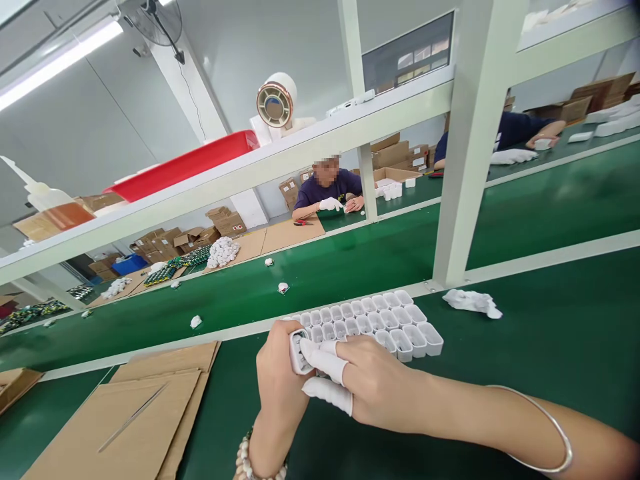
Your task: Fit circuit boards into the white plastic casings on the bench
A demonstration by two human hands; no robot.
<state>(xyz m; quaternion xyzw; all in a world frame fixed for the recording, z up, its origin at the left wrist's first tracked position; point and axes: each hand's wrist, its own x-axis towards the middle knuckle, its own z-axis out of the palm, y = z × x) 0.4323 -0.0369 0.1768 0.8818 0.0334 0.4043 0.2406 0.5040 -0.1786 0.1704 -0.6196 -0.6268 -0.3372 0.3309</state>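
1. Cup [295,363]: held above bench [227,413], just short of cup rows [373,323].
2. Hands together: left hand [280,373] clasps cup; right hand [367,377] has white-sheathed fingers [329,365] at its mouth; cannot tell whether they grip anything.
3. Crumpled cloth [471,303]: right of rows.
4. Cardboard [165,400]: left, tweezers [133,417] on top.

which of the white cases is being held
The white case in the left hand, with the right hand at its opening; the other cases stand in rows.
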